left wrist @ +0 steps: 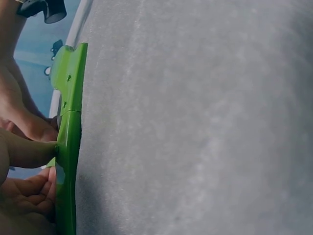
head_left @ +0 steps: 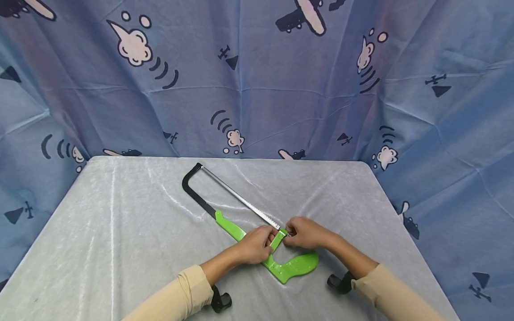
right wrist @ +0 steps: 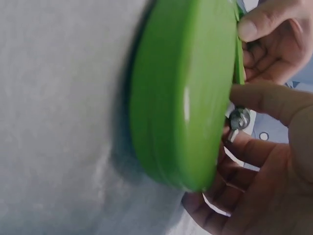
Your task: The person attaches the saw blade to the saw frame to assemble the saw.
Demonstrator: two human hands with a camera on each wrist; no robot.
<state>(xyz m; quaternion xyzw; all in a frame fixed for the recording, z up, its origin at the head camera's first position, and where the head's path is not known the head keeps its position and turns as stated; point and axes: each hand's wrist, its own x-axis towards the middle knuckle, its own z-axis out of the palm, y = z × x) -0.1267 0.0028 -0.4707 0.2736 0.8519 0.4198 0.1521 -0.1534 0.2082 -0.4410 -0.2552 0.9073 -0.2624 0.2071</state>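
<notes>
Only the right wrist view clearly shows a likely wingnut [right wrist: 239, 119].

The hacksaw [head_left: 230, 227] I hold lies on its side on the grey cloth [head_left: 140, 249], slanting, its black front arm [head_left: 199, 199] farthest from me, its bright green handle [head_left: 299, 265] (glossy, with a rounded end) nearest. The silvery blade [head_left: 241, 198] is straight. My left hand [head_left: 255, 244] grips the green part; my right hand [head_left: 307, 232] pinches the metal wing nut [right wrist: 239, 119].

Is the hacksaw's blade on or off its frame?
On: the blade spans from the black frame tip to the green post; tightness cannot be told.
</notes>
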